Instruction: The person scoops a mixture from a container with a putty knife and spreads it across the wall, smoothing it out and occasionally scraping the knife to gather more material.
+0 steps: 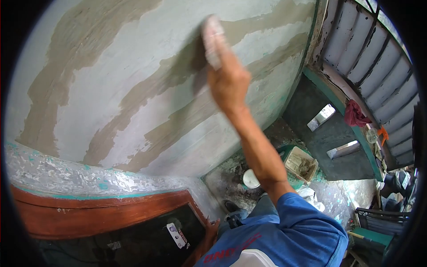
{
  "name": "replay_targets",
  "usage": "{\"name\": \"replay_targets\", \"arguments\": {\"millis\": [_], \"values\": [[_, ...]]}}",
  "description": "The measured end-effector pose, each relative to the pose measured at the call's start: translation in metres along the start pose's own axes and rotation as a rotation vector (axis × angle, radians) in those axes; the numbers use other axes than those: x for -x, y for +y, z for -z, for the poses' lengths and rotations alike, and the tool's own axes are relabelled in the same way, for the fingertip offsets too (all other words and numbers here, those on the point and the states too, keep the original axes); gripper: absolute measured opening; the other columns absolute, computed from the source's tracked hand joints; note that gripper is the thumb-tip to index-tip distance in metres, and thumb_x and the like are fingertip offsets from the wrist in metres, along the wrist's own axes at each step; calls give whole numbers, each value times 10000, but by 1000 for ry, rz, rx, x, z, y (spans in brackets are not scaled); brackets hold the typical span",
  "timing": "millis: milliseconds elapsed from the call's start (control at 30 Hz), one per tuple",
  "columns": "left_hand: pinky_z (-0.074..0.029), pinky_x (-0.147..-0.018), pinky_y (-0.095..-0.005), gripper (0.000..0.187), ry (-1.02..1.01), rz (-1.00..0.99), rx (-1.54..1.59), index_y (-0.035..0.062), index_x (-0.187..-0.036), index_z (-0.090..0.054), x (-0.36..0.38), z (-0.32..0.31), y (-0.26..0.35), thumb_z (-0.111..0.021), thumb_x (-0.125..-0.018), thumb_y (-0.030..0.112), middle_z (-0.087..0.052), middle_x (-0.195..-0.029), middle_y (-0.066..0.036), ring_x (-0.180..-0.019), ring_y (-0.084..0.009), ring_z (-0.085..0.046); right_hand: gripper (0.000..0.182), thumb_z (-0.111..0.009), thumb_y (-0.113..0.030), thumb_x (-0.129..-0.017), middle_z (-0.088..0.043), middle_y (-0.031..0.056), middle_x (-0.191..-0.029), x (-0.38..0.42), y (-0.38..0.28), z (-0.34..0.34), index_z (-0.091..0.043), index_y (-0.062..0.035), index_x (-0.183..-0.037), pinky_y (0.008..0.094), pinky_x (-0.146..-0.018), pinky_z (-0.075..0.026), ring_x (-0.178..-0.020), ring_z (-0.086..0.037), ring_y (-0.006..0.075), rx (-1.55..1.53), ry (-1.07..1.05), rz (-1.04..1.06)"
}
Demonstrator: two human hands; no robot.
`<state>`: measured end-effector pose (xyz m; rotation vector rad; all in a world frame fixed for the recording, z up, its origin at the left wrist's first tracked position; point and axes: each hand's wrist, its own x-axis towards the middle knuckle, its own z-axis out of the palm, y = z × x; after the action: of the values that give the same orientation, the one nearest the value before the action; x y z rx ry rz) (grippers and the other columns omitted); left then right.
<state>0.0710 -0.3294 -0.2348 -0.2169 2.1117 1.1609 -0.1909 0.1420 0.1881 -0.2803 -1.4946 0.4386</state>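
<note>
My right hand (227, 75) reaches up against the wall (178, 104), which carries grey-brown streaks over a whitish coat. The fingers are closed around a pale, flat-looking thing (211, 38) smeared with white, pressed to a grey-brown streak. Motion blur hides what kind of thing it is. Low down, my left hand (212, 228) is at the corner of a reddish-brown wooden frame (111, 216). It is small and dark in view, and its finger position does not show clearly.
Below my right arm stand a square tub (315, 174) holding greyish material and a round white container (251, 179). A dark partition with cut openings has a green ledge (327, 91), where a maroon cloth (355, 114) lies. Metal bars (378, 53) rise at right.
</note>
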Motion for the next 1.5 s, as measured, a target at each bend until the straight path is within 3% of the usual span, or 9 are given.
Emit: {"name": "replay_targets", "arguments": {"millis": [167, 267, 467, 667, 867, 1000, 1100, 1167, 1500], "values": [[-554, -920, -418, 916, -39, -16, 2, -39, -1619, -338, -5, 1, 24, -802, -935, 358, -689, -1218, -259, -1086, -316, -690, 494, -723, -7, -944, -754, 150, -1297, 43, -79, 34, -658, -67, -1429, 404, -968, -628, -1140, -756, 292, -191, -380, 89], [-552, -939, -428, 922, -18, -4, -101, -47, -1612, -345, -13, 1, -2, -804, -930, 370, -696, -1227, -282, -1112, -330, -696, 502, -676, 41, -962, -724, 140, -1375, 40, -24, 77, -667, -112, -1440, 397, -1035, -586, -1229, -717, 274, -779, -541, -313], [-552, -965, -434, 926, -80, 19, -234, -97, -1582, -356, -30, -5, -12, -815, -920, 358, -713, -1194, -285, -1094, -347, -714, 236, -617, -176, -1091, -655, 87, -820, -59, 99, 98, -741, 7, -1175, 299, -645, -486, -733, -568, 113, -130, -54, -442], [-547, -974, -438, 920, -16, -7, -91, -113, -1577, -345, -21, -10, -14, -810, -925, 339, -733, -1186, -292, -1061, -350, -731, 465, -711, -103, -969, -773, 205, -1196, -49, 83, 10, -653, -79, -1430, 412, -894, -625, -1054, -774, 330, 203, -120, -279], [-544, -977, -433, 931, -31, 129, -247, -114, -1584, -328, -12, -11, -8, -803, -929, 348, -745, -1159, -303, -1070, -359, -733, 556, -730, 108, -889, -719, 156, -1375, -8, 31, 82, -666, -49, -1419, 384, -1057, -589, -1252, -712, 293, -284, -259, -6], [-539, -984, -431, 949, -26, 127, -220, -116, -1595, -304, -20, -8, -14, -791, -936, 363, -753, -1137, -312, -1082, -372, -732, 239, -672, -206, -1067, -694, 28, -802, -83, 169, 104, -760, 4, -1138, 291, -677, -514, -740, -613, 97, -87, 42, -339], [-531, -997, -438, 972, -40, 107, -183, -118, -1609, -275, -19, -6, -13, -775, -945, 386, -754, -1132, -318, -1102, -389, -727, 237, -699, -223, -1034, -707, 131, -794, -103, 207, 85, -755, -13, -1128, 363, -664, -525, -699, -647, 205, 65, -15, -330], [-527, -1004, -444, 981, -63, 99, -191, -119, -1614, -265, -21, -5, -10, -768, -949, 396, -750, -1140, -319, -1112, -395, -722, 237, -731, -187, -982, -729, 216, -840, -100, 182, 70, -763, -40, -1165, 422, -658, -552, -703, -715, 375, 146, -30, -196], [-524, -1007, -465, 930, -56, 97, -113, -98, -1597, -326, -27, 1, -28, -777, -932, 371, -717, -1200, -327, -1145, -412, -707, 541, -842, -21, -847, -787, 193, -1138, -13, 34, 18, -707, -87, -1367, 388, -846, -664, -1001, -795, 301, -95, -57, -40]]}}
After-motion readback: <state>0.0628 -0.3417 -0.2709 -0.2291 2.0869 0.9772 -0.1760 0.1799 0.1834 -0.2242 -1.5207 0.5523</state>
